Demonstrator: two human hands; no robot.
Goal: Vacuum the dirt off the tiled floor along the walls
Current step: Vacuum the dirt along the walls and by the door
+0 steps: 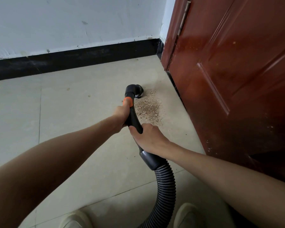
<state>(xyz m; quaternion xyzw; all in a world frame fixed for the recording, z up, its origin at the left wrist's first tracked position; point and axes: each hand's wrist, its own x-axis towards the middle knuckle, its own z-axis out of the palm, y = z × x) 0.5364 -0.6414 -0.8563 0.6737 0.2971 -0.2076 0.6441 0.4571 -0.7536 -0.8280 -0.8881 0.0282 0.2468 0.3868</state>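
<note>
1. A person is crouching over a pale beige tiled floor [82,145], both bare arms reaching forward along a black curved plastic vacuum wand [134,119].
2. The left hand [122,115] is gripping the wand farther forward, just behind its orange collar [128,101], fingers curled round it.
3. The right hand [149,137] is gripping the wand nearer the body, fingers wrapped over it just ahead of the grey ribbed hose [164,186].
4. The wand's long axis is running straight away from the person, ending in a black round brush nozzle [136,91] that is touching the floor.
5. A patch of sandy brown crumbly dirt [148,109] is lying just right of the left hand and ahead of the right hand, its far edge meeting the nozzle.
6. The dirt is stretching back toward the person, between the wand and a reddish-brown wooden door [229,79].
7. The left hand is nearer the nozzle, so it is likely steering the sweep rightward and back.
</note>
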